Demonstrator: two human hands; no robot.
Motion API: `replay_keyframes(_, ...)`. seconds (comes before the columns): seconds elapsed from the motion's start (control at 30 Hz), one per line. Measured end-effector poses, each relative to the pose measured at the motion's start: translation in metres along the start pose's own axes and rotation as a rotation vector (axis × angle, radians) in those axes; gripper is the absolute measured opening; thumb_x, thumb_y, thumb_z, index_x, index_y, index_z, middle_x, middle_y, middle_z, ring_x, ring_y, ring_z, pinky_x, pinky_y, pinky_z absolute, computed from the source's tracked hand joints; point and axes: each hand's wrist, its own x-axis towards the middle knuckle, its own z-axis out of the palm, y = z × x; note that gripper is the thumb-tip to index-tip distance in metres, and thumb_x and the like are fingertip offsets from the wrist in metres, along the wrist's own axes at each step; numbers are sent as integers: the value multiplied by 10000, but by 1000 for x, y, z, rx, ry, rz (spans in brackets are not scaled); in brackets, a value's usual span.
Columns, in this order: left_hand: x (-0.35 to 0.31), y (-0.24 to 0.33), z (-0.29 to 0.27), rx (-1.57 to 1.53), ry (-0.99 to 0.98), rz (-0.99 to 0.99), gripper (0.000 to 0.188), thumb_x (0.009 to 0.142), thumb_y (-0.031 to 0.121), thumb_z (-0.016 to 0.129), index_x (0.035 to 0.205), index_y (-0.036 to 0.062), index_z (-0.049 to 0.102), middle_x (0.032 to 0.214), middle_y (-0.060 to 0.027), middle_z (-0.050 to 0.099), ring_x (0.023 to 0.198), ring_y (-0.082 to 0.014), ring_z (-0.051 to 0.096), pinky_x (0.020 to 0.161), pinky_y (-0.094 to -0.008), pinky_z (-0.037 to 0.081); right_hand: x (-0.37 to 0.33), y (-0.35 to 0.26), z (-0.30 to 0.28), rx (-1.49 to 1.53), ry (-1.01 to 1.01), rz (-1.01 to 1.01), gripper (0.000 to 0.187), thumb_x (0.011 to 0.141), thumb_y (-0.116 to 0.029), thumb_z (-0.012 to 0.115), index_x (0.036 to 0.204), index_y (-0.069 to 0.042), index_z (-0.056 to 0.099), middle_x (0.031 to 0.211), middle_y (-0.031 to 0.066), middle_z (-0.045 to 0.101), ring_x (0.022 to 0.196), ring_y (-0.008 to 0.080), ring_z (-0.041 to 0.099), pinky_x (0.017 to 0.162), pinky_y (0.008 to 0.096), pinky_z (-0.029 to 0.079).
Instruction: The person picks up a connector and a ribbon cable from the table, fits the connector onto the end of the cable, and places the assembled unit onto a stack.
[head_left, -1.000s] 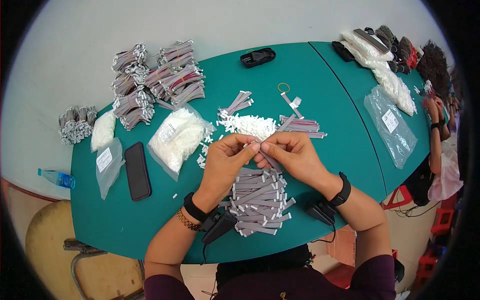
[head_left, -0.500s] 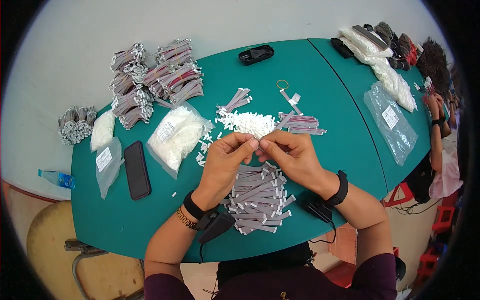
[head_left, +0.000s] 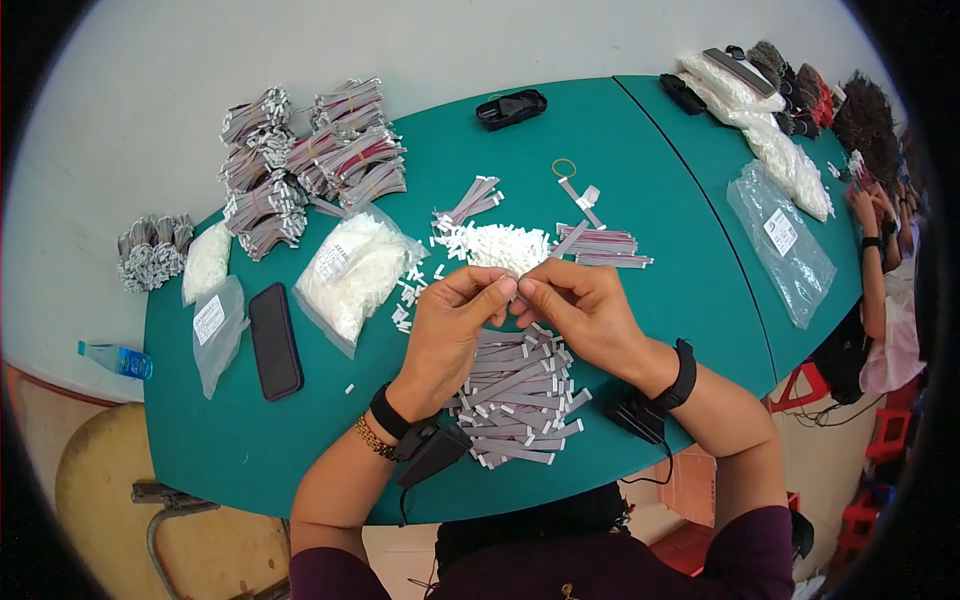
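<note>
My left hand [head_left: 450, 325] and my right hand [head_left: 585, 315] meet over the middle of the table, thumbs and fingertips pinched together. Between them shows a sliver of what looks like a grey ribbon cable; the fingers hide most of it. Just beyond the fingertips lies a heap of small white connector housings [head_left: 500, 243]. Below my hands, between the wrists, spreads a loose pile of grey ribbon cables [head_left: 515, 400] with white ends. A few more ribbon cables [head_left: 470, 203] lie left of the heap, and a neater stack of cables [head_left: 600, 243] sits to its right.
Bundled cables [head_left: 350, 150] are piled at the back left. Nearby are a bag of white parts [head_left: 350, 265], a phone [head_left: 275, 340] and a bottle [head_left: 118, 359]. A black case [head_left: 511, 109] lies at the back. At right are a clear bag [head_left: 785, 245] and another person's arm [head_left: 873, 270].
</note>
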Motion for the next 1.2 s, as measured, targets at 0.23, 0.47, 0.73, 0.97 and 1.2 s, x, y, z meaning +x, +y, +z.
replay_keyframes(0.23, 0, -1, 2, 124, 28, 78, 127, 830, 85, 613, 913, -11, 608, 819, -35, 611, 677, -73, 495, 623, -194, 394, 1, 0, 0, 67, -6, 33, 174, 898, -102, 512, 913, 53, 590, 795, 60, 613, 705, 107, 604, 635, 216, 506)
replay_keyframes(0.47, 0, -1, 2, 175, 41, 146, 105, 823, 70, 618, 889, -12, 616, 810, -42, 623, 663, -68, 508, 601, -194, 397, 2, -5, -3, 4, -19, 37, 157, 889, -101, 528, 898, 38, 601, 766, 50, 610, 667, 83, 581, 591, 199, 477)
replay_keyframes(0.73, 0, 0, 4, 218, 37, 231, 69, 834, 61, 601, 865, 1, 617, 813, -32, 631, 694, -49, 542, 598, -180, 410, 4, 1, 0, 48, 15, 12, 165, 867, -140, 564, 848, 15, 618, 689, 14, 603, 587, 44, 539, 502, 182, 420)
replay_keyframes(0.97, 0, 0, 1, 225, 35, 195, 77, 840, 73, 594, 867, 2, 606, 817, -29, 623, 671, -57, 508, 602, -190, 390, 6, -3, -3, 105, -62, 146, 171, 862, -173, 587, 851, -9, 635, 679, -4, 599, 571, 27, 513, 484, 168, 401)
replay_keyframes(1.2, 2, 2, -4, 155, -33, 80, 151, 850, 119, 596, 930, -8, 608, 849, -38, 618, 682, -67, 482, 619, -197, 380, 6, -2, -7, 132, -37, 128, 156, 865, -150, 582, 852, -8, 646, 695, 13, 612, 580, 40, 535, 524, 166, 433)
